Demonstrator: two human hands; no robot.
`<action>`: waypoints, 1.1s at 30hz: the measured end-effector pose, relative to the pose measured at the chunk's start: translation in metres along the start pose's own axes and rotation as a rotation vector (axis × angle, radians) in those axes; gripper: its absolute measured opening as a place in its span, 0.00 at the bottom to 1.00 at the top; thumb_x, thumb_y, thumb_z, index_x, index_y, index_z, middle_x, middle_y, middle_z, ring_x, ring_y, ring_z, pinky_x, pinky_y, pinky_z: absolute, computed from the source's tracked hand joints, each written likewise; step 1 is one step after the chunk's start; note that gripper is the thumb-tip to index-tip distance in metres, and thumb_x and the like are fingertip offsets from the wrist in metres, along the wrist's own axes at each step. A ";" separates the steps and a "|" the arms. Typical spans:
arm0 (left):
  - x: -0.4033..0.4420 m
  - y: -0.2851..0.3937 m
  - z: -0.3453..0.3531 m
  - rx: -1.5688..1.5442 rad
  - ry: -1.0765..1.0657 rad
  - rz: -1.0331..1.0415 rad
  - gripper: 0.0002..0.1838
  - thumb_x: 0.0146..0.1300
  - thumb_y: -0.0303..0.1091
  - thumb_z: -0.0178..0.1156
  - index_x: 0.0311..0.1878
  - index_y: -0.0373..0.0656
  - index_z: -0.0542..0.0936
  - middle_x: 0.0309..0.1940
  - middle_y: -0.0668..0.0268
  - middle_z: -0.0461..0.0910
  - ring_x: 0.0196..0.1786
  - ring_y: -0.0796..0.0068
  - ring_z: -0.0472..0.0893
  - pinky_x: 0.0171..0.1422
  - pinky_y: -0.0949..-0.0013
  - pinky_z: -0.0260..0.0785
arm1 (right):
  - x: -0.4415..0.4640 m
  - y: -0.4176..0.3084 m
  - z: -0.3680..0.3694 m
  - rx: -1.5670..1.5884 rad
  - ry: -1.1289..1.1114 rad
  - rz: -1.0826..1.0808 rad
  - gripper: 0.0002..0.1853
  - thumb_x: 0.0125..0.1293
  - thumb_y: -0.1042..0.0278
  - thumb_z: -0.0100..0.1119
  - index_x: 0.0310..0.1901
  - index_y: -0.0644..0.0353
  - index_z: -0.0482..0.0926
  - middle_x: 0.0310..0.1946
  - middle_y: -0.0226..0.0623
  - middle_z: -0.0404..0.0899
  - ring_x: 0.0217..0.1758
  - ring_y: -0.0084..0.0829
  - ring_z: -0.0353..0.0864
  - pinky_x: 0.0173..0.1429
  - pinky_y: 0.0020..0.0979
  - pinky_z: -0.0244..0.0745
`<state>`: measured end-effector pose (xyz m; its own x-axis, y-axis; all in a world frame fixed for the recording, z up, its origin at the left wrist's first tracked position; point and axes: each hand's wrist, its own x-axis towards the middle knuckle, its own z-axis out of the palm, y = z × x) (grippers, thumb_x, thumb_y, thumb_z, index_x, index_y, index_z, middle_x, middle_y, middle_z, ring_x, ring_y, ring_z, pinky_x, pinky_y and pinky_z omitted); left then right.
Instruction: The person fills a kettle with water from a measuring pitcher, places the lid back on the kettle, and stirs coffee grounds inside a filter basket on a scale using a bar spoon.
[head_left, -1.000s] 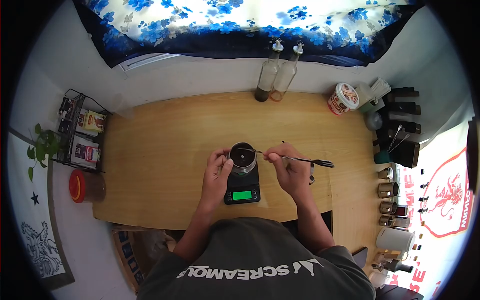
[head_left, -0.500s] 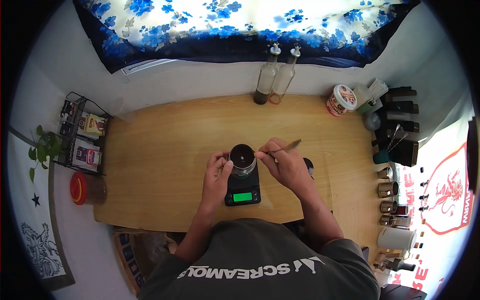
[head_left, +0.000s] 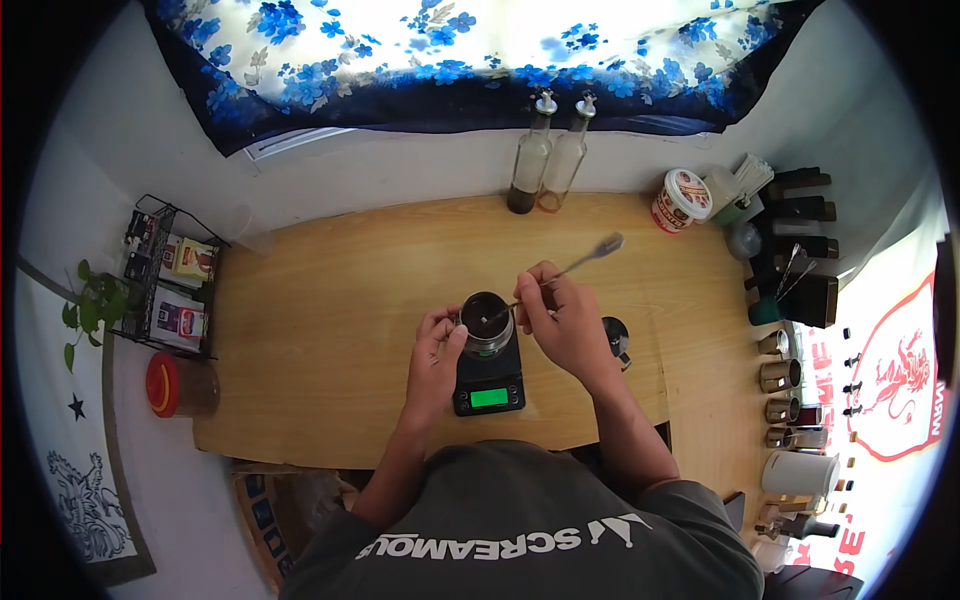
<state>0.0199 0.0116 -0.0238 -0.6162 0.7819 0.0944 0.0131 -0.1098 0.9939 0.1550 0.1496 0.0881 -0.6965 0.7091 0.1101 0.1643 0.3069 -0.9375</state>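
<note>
A round glass jar (head_left: 487, 336) with dark contents and a small pale spot inside stands on a black digital scale (head_left: 488, 378) with a lit green display. My left hand (head_left: 433, 360) wraps round the jar's left side, thumb against its front. In my right hand (head_left: 562, 318) is a long thin metal bar spoon (head_left: 572, 267), pinched partway along. Its thin end slants down into the jar's mouth, while the wider, flattened end points up and away to the right. The tip inside the jar is hard to make out.
A dark round lid-like object (head_left: 615, 340) lies right of my right hand. Two pour-spout bottles (head_left: 530, 165) and a white tub (head_left: 682, 200) stand along the back. At left are a wire rack (head_left: 172, 275) and a red-lidded jar (head_left: 180, 384); metal cups (head_left: 780, 376) line the right.
My right hand has turned and lifted a little. The bar spoon's far end has swung upward, and its thin end now reaches into the jar. My left hand keeps its hold.
</note>
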 end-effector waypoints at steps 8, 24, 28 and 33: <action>0.001 -0.005 -0.002 -0.018 -0.014 -0.008 0.13 0.75 0.34 0.57 0.33 0.38 0.75 0.59 0.60 0.74 0.65 0.68 0.71 0.72 0.64 0.59 | -0.003 0.008 0.002 0.238 -0.088 -0.021 0.12 0.81 0.69 0.51 0.46 0.71 0.80 0.32 0.40 0.86 0.33 0.24 0.85 0.41 0.26 0.80; 0.003 -0.003 0.000 -0.024 -0.002 -0.023 0.14 0.75 0.35 0.58 0.33 0.38 0.75 0.59 0.60 0.74 0.64 0.69 0.71 0.71 0.64 0.60 | -0.004 -0.008 -0.006 -0.316 -0.059 -0.392 0.07 0.68 0.72 0.68 0.41 0.67 0.84 0.35 0.42 0.83 0.35 0.39 0.86 0.39 0.35 0.78; 0.003 -0.003 -0.001 -0.013 -0.015 -0.008 0.14 0.75 0.35 0.57 0.33 0.38 0.75 0.58 0.60 0.74 0.64 0.69 0.71 0.71 0.64 0.60 | -0.005 -0.008 -0.001 -0.276 -0.064 -0.336 0.08 0.69 0.72 0.67 0.41 0.69 0.83 0.35 0.42 0.83 0.33 0.35 0.87 0.37 0.32 0.79; 0.002 0.001 0.000 -0.014 -0.009 -0.010 0.14 0.75 0.35 0.57 0.33 0.38 0.75 0.58 0.60 0.74 0.63 0.70 0.72 0.71 0.65 0.61 | -0.006 0.000 -0.004 -0.242 -0.059 -0.365 0.07 0.70 0.73 0.65 0.40 0.70 0.83 0.35 0.42 0.83 0.34 0.34 0.87 0.37 0.31 0.80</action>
<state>0.0186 0.0135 -0.0224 -0.6090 0.7886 0.0854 -0.0038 -0.1105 0.9939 0.1624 0.1477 0.0883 -0.7769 0.4911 0.3940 0.0540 0.6755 -0.7354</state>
